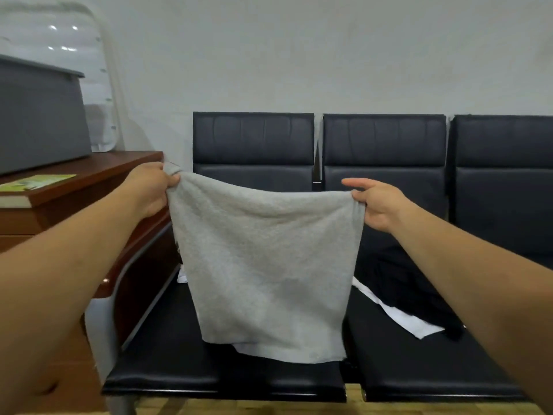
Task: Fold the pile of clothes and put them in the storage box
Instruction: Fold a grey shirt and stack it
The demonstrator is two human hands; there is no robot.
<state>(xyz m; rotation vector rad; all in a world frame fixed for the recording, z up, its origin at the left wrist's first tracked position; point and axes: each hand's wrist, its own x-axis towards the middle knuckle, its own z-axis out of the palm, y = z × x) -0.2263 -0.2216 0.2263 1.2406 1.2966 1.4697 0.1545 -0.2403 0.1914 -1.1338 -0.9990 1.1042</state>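
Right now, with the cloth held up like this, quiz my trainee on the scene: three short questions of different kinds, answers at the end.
1. True or false: the left grip and the right grip each pinch a top corner of the grey cloth, which hangs between them.
2. The grey storage box stands on: A the wooden desk; B the floor; C a shelf on the wall.
3. Fill in: on the black seat right of the cloth lie a black garment and a ____ one.
Key: 1 true; 2 A; 3 white, the white garment.
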